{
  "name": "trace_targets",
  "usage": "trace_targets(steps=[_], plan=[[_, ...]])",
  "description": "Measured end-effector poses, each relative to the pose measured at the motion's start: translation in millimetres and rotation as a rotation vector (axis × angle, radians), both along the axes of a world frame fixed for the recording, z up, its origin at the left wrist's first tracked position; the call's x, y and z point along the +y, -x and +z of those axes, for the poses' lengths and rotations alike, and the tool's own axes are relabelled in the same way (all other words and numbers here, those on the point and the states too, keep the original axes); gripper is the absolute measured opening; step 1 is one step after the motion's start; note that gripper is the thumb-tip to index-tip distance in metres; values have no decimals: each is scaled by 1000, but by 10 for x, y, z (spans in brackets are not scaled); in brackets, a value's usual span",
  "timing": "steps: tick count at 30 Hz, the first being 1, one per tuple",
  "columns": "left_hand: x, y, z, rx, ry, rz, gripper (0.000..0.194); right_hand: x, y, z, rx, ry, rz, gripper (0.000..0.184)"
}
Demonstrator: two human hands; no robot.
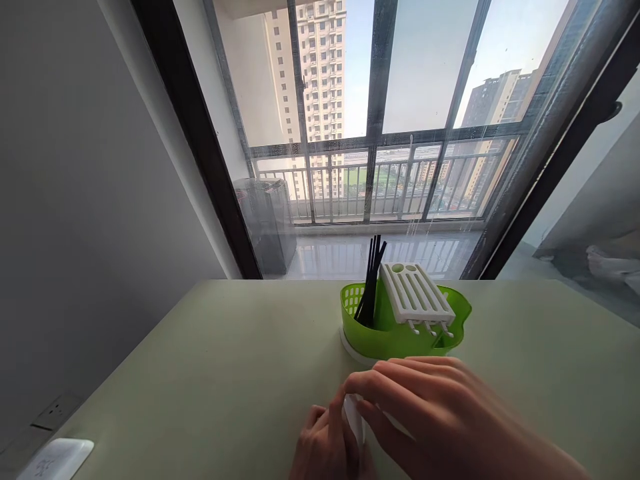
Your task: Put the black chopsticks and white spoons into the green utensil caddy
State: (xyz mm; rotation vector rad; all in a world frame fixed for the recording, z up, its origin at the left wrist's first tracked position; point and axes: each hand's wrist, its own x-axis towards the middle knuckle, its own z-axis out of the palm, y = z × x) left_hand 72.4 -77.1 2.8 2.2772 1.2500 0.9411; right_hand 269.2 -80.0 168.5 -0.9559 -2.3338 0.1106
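Right hand [430, 407] at white piece's edge [355, 420]

No text legible; marks [44, 467] blurred

High-rise home, apparently an apartment: I face a balcony railing [409, 179] and tower block [320, 80] across a surface [240, 360] bearing a green caddy [395, 341] of black chopsticks [369, 303].

Head view, downward; table [225, 360] near, window [377, 113] ahead
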Motion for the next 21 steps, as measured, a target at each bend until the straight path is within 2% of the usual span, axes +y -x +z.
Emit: trace_targets(steps=[4,13,16,21], plan=[[14,55,-39,59,12,-31,31,28,22,-96,8,21,-7,22],[11,45,-7,145,-40,-48,73,45,59,-195,2,13,-18,18],[9,44,-6,160,-51,-43,77,47,57,-198,19,4,-19,15],[4,20,31,126,-131,-20,73,36,48,-182,-3,28,-7,13]])
